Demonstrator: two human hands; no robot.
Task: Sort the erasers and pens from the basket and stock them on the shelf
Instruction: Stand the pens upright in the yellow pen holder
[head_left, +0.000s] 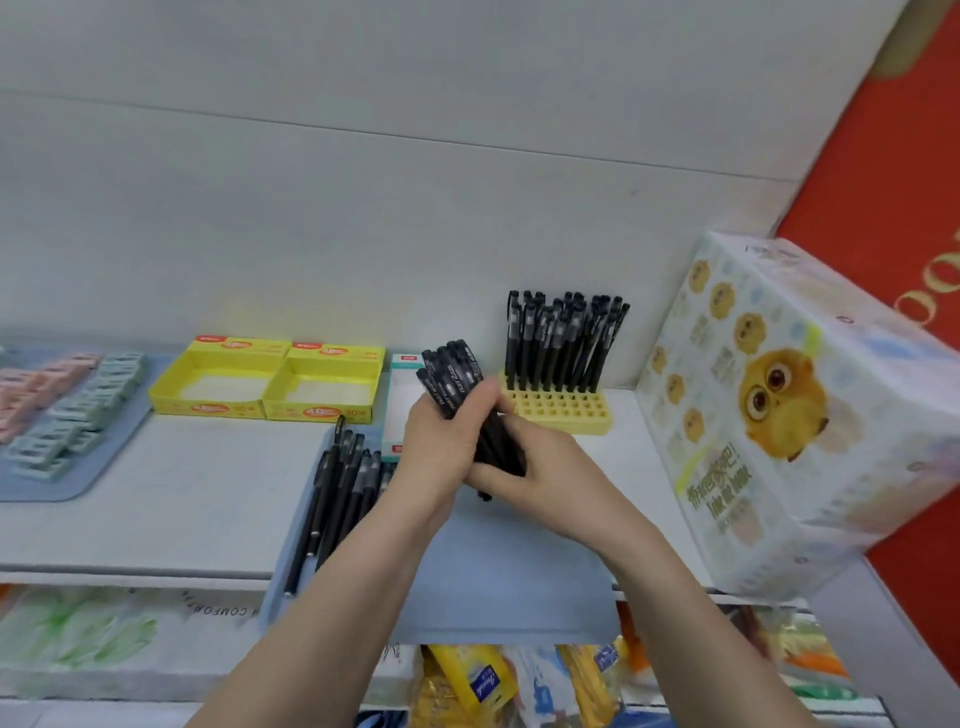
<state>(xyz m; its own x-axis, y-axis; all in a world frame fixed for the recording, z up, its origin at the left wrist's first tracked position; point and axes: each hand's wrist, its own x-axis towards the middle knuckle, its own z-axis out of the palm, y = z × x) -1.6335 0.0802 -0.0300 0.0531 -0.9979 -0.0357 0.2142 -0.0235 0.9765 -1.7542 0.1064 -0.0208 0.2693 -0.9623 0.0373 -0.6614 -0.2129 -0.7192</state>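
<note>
A bundle of black pens (454, 387) is clasped in both hands: the left grip (441, 447) is wrapped round its middle and the right grip (524, 467) is curled round its lower end. The pens are judged light, stiff and slick, apt to slide past one another, so the bundle is best squeezed round the middle. Just behind the grip, a yellow holder (561, 413) is partly filled with upright pens (566, 343). Beneath the grip lies a blue tray (493, 571), where loose pens (337, 483) are laid to the left.

Owl-printed carton (779, 410) stood far right, beside a red panel (883, 197). Two open yellow boxes (208, 406) sat side by side. Packaged goods (478, 680) lay below.
</note>
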